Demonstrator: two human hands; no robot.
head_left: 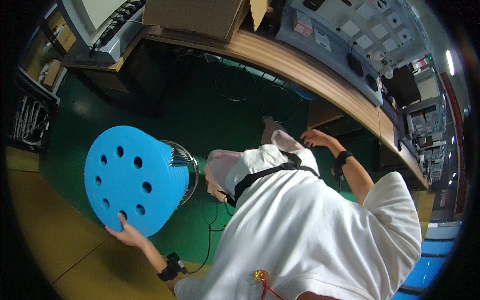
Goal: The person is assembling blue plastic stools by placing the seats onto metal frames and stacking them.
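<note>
One big workbench (300, 68) past one blue stool stack (120, 175)

Bench runs beyond and off to the right of the stack, so it kinda fences that side. Stack's on the near side, round seats piled face to face with chrome legs (182, 157) poking out to the right, probably nested to save room. Cardboard box (195, 17) sits up beyond the stack. Left hand (127, 234) is on the stack's near rim, fingers partly spread, one fingertip right by a hole, likely for a bit of purchase; can't tell if it's really gripping. Right hand (316, 138) is well right of the stack, loosely half open, nothing in it that I can see. Thin black cable (210, 240) dangles just right of the stack, easy snag imo.
</note>
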